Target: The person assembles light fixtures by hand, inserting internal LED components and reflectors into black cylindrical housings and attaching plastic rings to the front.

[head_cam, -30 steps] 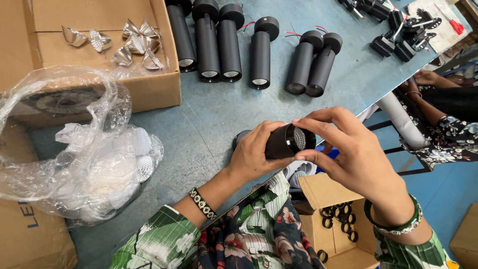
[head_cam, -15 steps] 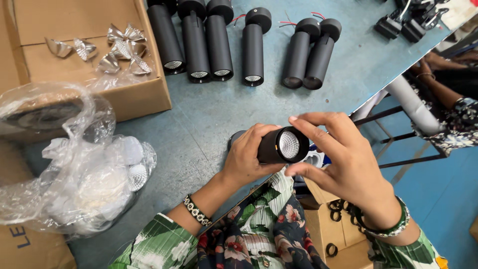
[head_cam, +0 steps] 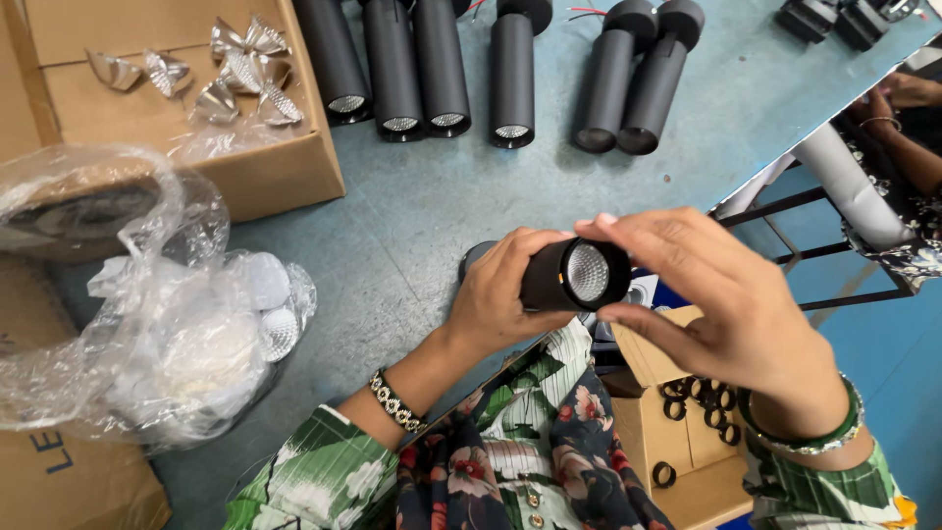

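Matt black metal cylindrical lamp housing [head_cam: 549, 280], faceted glossy reflector inside; crinkled clear plastic bag [head_cam: 147, 324]; brown cardboard box [head_cam: 265, 177]; smooth blue-grey surface [head_cam: 412, 206].

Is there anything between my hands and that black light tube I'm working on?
Nothing visible. The left hand wraps the black cylindrical lamp directly, and the right hand has its fingertips at the lens end.

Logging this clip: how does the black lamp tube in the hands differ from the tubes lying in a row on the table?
The held lamp tube is gripped by the left hand, with the right hand at its rim; the row of tubes lies untouched on the table. The held one faces the camera; those lie flat. All are black cylinders.
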